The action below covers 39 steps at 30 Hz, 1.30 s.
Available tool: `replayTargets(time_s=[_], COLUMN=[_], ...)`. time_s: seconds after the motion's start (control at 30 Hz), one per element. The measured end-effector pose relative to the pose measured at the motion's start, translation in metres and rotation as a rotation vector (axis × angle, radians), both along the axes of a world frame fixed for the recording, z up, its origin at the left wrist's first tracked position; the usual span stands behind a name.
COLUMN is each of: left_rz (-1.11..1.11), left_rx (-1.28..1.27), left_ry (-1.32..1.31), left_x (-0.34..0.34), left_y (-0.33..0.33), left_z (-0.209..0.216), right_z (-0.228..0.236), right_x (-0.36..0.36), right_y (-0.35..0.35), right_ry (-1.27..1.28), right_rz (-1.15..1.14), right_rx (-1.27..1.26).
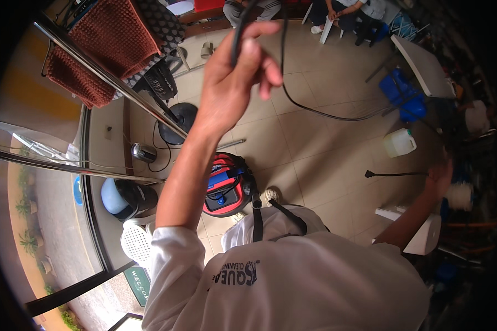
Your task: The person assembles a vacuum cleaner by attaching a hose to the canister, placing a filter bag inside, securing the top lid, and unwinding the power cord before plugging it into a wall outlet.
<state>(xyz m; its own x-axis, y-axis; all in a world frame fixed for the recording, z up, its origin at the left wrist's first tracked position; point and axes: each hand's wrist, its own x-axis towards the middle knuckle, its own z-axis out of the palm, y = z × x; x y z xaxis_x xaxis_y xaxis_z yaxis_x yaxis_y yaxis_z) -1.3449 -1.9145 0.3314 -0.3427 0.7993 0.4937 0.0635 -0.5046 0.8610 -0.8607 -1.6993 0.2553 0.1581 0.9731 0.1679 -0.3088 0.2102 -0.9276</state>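
Note:
My left hand is raised in front of me, its thumb and fingers closed around a black power cord. One strand drops past the fingertips and curves away to the right. Out at the far right, my right hand is closed on a cord that ends in a black plug, which sticks out to the left. Shadow and blur partly hide those fingers. Below my left forearm, a red and black vacuum cleaner with blue parts stands on the tiles by my feet.
A plastic jug, blue containers and a white table stand right. Seated people are at the back. Left are a metal rail with a brown towel, a round black base and a helmet.

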Motion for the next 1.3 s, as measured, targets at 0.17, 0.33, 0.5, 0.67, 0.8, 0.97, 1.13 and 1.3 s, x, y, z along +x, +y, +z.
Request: replayTargets(time_s=[0.17,0.33,0.5,0.67,0.8,0.97,1.13,1.3], left_rz=[-0.233,-0.412,-0.424,-0.223,-0.14,-0.115,0.058,0.179], left_rx=[0.209,0.197,0.055,-0.168,-0.592,-0.946,-1.013,-1.335], left_ry=[-0.149,-0.368,-0.351,-0.278,-0.098,0.051,0.097,-0.019], left_x=[0.056,0.101,0.113,0.083,0.046,0.006,0.014,0.032], left_y=[0.115,0.173,0.175,0.134,0.09,0.022,-0.038,-0.073], left_z=[0.035,0.029,0.015,-0.004,-0.043,-0.119,-0.197,-0.211], right_z=[-0.049,-0.067,-0.108,-0.223,-0.319,-0.341,-0.391,-0.412], right_x=[-0.076,-0.25,-0.321,-0.338,-0.283,-0.228,-0.235,-0.262], right_y=[-0.034,-0.086,-0.111,-0.083,0.0,0.032,-0.026,-0.119], right_ry=[0.257,-0.016,-0.261,-0.625,-1.496,-2.054,-2.24,-2.135], right_rz=[0.706,1.261,1.454,1.247,1.163,1.24,1.246,1.352], right_rx=[-0.11,-0.146,-0.195,0.217,0.327,0.05,0.175,-0.019])
